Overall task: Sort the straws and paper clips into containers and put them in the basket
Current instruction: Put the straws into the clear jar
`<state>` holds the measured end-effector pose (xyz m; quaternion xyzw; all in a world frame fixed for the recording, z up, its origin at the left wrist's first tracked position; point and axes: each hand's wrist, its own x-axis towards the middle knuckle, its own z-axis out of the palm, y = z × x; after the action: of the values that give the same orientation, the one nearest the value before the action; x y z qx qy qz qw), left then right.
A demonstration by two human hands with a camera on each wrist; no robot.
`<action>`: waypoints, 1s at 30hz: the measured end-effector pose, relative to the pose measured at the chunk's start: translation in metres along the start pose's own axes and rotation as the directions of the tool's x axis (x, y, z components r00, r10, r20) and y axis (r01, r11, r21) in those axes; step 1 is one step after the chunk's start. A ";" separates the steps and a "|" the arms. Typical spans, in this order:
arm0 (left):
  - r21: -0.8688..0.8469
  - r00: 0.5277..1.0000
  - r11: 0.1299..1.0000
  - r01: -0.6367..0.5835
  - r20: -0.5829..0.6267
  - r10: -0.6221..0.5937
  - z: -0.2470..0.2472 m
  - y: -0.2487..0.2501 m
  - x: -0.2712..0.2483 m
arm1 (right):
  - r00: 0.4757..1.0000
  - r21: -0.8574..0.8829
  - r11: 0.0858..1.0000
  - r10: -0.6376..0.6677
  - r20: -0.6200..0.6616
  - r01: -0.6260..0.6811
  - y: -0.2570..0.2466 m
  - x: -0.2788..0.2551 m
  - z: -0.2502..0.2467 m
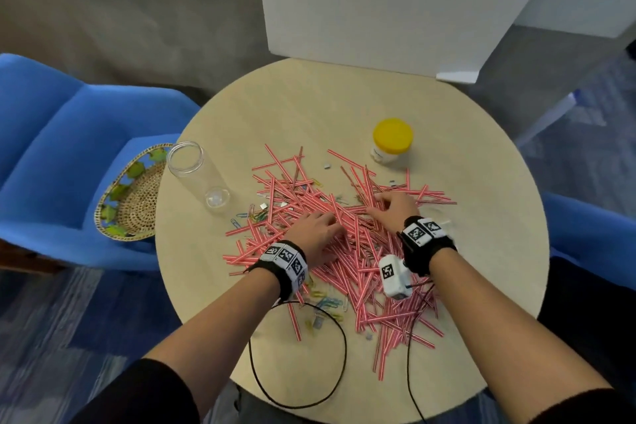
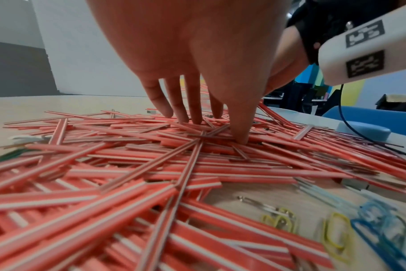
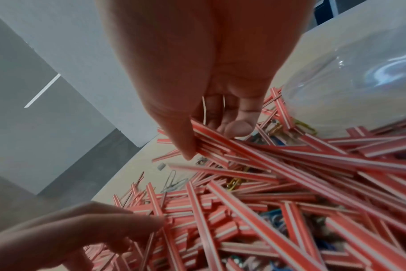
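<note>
The right hand (image 3: 211, 77) pinches a few straws (image 1: 344, 237) from the heap mid-surface (image 1: 309, 107). The left hand (image 2: 197, 55), fingers spread, presses the pile. Best to square the ends and shed tangled paper clips (image 2: 336, 232) before loading the clear jar (image 1: 196, 172) at the left.

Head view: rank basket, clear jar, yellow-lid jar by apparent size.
1. basket, partly hidden behind the table
2. clear jar
3. yellow-lid jar, farther from the camera, so its true size is unsure
</note>
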<state>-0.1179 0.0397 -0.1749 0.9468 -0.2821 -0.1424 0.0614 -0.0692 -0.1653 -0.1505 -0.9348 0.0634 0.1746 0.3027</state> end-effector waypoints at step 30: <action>0.115 0.991 0.987 -0.115 -0.060 0.123 -0.014 0.015 0.039 | 0.992 0.888 0.459 0.117 -0.037 -0.021 -0.022 0.004 -0.047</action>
<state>-0.0900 0.0056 -0.1674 0.9344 -0.3434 -0.0906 0.0267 -0.0465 -0.1757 -0.1045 -0.6457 0.1964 0.0853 0.7330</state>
